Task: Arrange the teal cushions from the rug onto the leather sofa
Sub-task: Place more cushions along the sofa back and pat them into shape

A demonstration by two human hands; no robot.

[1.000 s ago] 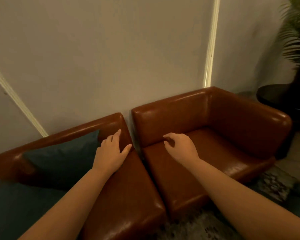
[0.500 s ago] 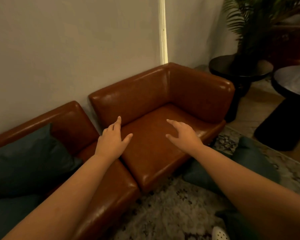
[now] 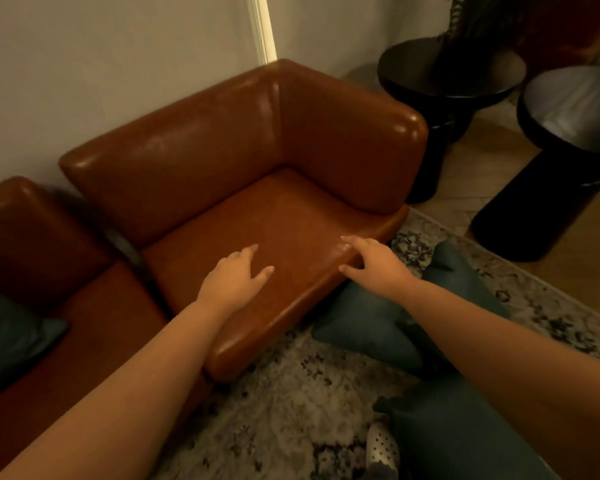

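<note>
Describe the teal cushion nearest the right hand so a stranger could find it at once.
Start at the brown leather sofa section with the corner armrest, and go down to the patterned rug at its front right edge. The teal cushion lies there against the seat front, partly under the right hand and forearm. Unlike the cushion on the left sofa section, it lies on the floor.
</note>
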